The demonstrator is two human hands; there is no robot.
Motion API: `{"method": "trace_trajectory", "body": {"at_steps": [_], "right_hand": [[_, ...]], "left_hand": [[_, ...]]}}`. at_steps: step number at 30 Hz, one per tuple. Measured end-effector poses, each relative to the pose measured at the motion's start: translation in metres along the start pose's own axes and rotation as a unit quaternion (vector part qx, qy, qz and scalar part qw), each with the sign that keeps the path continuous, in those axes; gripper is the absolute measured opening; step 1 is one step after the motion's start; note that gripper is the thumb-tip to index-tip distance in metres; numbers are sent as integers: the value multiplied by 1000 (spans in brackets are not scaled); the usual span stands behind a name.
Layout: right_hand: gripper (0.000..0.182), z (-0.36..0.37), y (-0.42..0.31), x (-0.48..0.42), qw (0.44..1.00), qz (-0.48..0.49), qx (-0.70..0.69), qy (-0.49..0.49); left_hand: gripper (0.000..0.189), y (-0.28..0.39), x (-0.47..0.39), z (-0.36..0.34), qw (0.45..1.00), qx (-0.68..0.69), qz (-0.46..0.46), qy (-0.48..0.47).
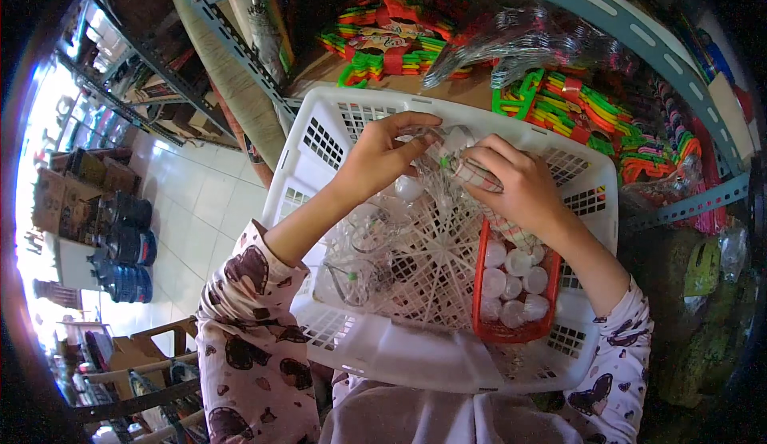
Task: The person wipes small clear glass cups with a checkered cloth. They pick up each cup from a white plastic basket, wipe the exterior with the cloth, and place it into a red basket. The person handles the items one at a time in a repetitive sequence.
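Above the far half of a white plastic basket, my left hand pinches a clear plastic item with a small green part. My right hand grips a checked cloth close against that item, and the cloth hangs down to a red basket. This smaller basket stands in the right part of the white one and holds several translucent white round-topped pieces. More clear plastic items lie at the left inside the white basket. A round white piece shows just below my left hand.
Behind the basket, a metal-framed shelf holds bundled colourful plastic hangers and wrapped clear items. A rolled mat leans at the left. Large water bottles and cardboard boxes stand on the tiled floor.
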State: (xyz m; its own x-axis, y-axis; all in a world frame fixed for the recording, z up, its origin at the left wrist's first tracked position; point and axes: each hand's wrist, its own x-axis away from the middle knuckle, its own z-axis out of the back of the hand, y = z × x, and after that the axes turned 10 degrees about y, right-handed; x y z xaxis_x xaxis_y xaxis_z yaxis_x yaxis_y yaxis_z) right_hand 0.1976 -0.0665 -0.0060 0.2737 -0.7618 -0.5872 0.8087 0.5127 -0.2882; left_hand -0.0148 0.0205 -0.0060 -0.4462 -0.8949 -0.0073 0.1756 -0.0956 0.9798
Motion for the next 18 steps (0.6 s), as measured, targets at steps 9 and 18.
{"method": "trace_trajectory", "body": {"at_steps": [9, 18], "right_hand": [[34, 2, -2, -1, 997, 38, -46, -41], [35, 25, 5, -8, 998, 30, -62, 12]], "left_hand": [[35, 1, -1, 4, 998, 58, 5, 14], [38, 7, -1, 2, 999, 41, 9, 5]]}}
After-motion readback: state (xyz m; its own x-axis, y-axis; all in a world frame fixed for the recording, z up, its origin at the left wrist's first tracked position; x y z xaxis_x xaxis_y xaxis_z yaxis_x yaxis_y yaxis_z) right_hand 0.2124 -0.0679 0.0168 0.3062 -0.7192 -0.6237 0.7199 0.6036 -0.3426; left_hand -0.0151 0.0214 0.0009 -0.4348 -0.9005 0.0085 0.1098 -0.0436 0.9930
